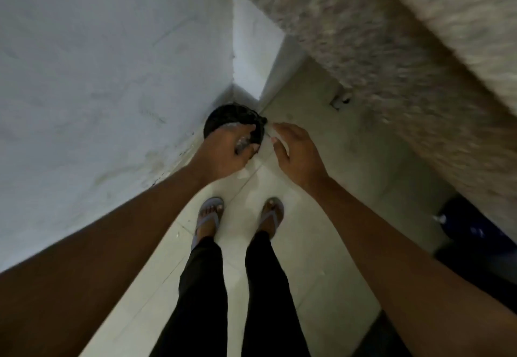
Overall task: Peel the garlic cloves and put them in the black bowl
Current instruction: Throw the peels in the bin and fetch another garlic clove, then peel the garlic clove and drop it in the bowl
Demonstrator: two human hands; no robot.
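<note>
**Hands over black bin, floor corner**

The person stands on a tiled floor (307, 244) in sandals (208, 216) and black trousers (207, 295). Both arms reach forward. Left hand (223, 151): fingers curled round pale, papery scraps (242, 141), held above a black bin (223, 117) in the wall corner. Right hand (293, 149): just beside the left, thumb and forefinger pinching a thin white piece (275, 134). Whether the scraps are garlic skins cannot be told. A speckled tabletop (391, 49) runs along the right, blurred.
</note>
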